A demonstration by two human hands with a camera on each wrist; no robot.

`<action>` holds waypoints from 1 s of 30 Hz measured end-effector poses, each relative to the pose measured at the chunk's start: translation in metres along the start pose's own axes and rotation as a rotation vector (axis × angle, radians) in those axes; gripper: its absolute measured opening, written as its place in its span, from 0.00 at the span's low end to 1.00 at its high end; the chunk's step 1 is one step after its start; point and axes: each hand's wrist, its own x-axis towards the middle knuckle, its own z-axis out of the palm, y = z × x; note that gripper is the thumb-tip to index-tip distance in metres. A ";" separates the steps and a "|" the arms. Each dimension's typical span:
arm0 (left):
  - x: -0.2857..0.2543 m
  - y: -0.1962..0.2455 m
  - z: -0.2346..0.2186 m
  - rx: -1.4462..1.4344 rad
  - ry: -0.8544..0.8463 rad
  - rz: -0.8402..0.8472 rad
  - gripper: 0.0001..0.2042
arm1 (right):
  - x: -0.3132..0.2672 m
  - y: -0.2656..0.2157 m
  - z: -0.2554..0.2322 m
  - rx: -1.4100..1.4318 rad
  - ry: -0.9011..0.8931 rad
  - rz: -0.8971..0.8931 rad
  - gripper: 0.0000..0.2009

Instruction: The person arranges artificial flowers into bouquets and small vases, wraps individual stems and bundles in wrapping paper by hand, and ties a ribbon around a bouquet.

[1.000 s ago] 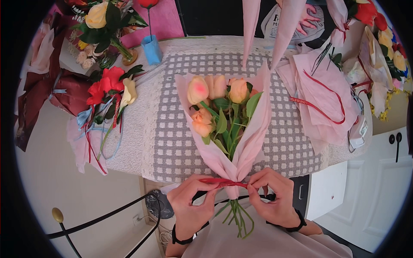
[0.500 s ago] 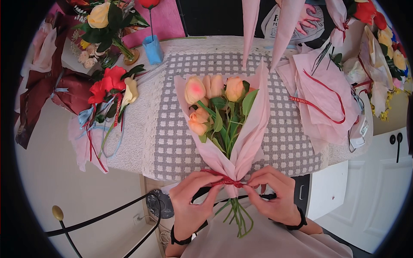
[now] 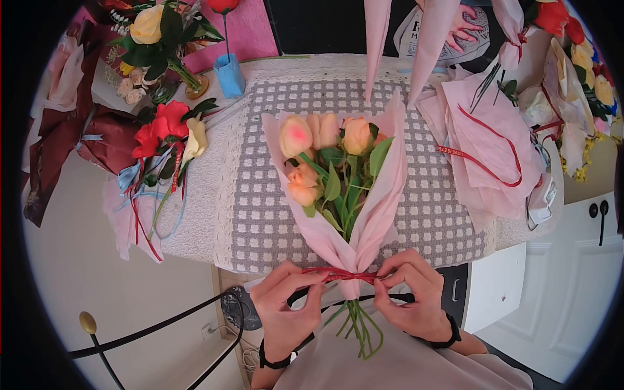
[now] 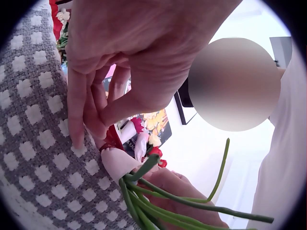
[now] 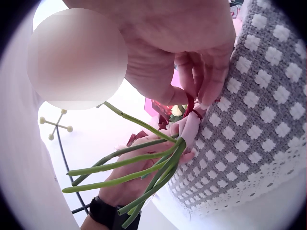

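A bouquet of peach roses and tulips (image 3: 357,136) in pink wrapping paper (image 3: 383,195) lies on the checked cloth, its gathered neck toward the person. Around that neck runs a red ribbon (image 3: 348,275). On the left side my left hand (image 3: 286,302) pinches the ribbon between thumb and fingers. My right hand (image 3: 411,292) pinches it on the other side, close against the paper. Below the ribbon the green stems (image 3: 361,331) hang past the cloth's edge. In the right wrist view a red loop (image 5: 190,103) shows at the right fingertips.
Loose red flowers (image 3: 162,130) with ribbons lie at the left, near a blue holder (image 3: 229,76) and a vase of flowers (image 3: 188,78). Pink paper sheets (image 3: 481,149) with a red ribbon lie at the right. Another person's hand (image 3: 465,29) rests at the far side.
The ribbon lay slack and bunched half a second ago and now runs straighter across the neck. Both hands shifted slightly, the left one a little outward.
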 end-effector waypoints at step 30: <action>0.002 0.002 0.001 0.057 0.027 0.009 0.11 | -0.005 -0.001 0.005 -0.072 -0.003 0.038 0.12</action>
